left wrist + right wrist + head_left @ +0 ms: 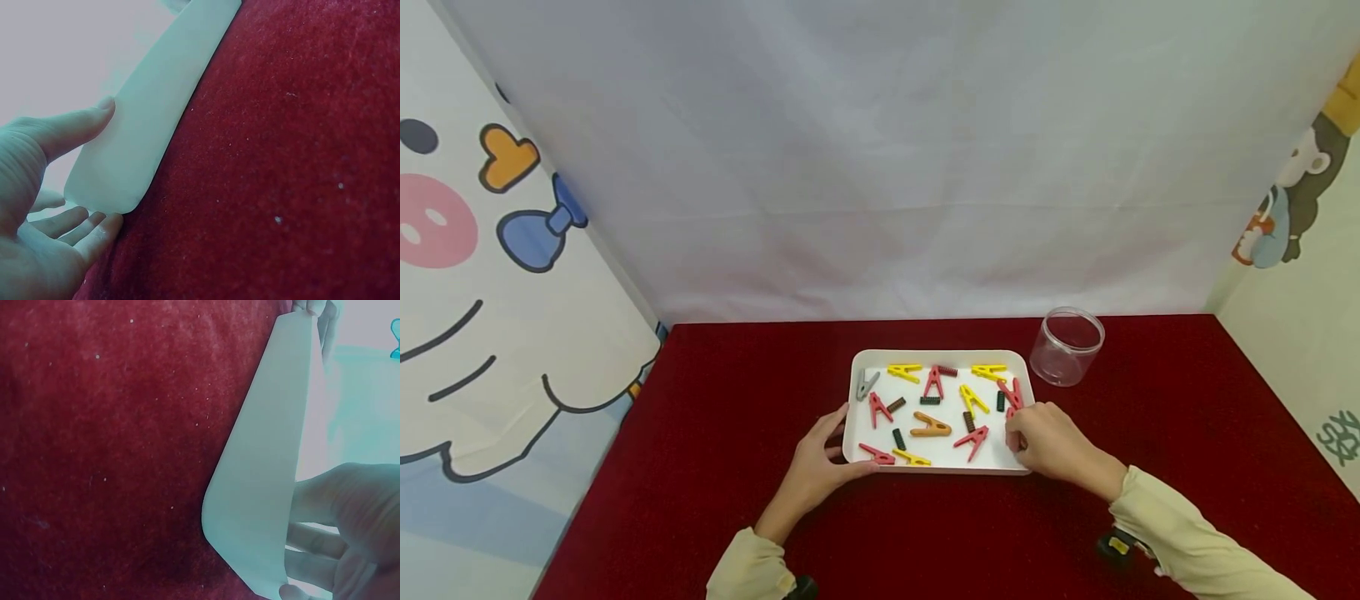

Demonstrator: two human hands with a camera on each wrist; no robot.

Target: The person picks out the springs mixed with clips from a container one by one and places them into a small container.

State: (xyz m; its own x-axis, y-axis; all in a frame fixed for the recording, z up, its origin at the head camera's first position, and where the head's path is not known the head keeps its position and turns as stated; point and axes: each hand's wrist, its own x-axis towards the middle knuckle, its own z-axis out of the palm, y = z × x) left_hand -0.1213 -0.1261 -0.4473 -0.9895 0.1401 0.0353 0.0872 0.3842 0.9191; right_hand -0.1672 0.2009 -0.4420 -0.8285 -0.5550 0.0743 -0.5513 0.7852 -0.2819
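Note:
A shallow white tray (pixel 865 433) holds red pegs (pixel 976 440), yellow pegs (pixel 973 400), an orange-brown peg (pixel 931 427) and a grey peg (pixel 867 385). Small dark ribbed pieces (pixel 929 401) lie among them. My left hand (pixel 815 467) holds the tray's near left corner, thumb along the front wall and fingers against the left side. At the near right corner, my right hand (pixel 1052 437) reaches over the rim with bent fingers inside the tray. Its fingertips are hidden in the head view, and I cannot tell whether they pinch anything.
A clear, lidless jar (pixel 1063 354) stands beyond the tray's far right corner. The tray rests on a dark red cloth-covered table (pixel 737 400). A white curtain (pixel 887 167) hangs behind the table, and printed panels (pixel 512 333) flank it.

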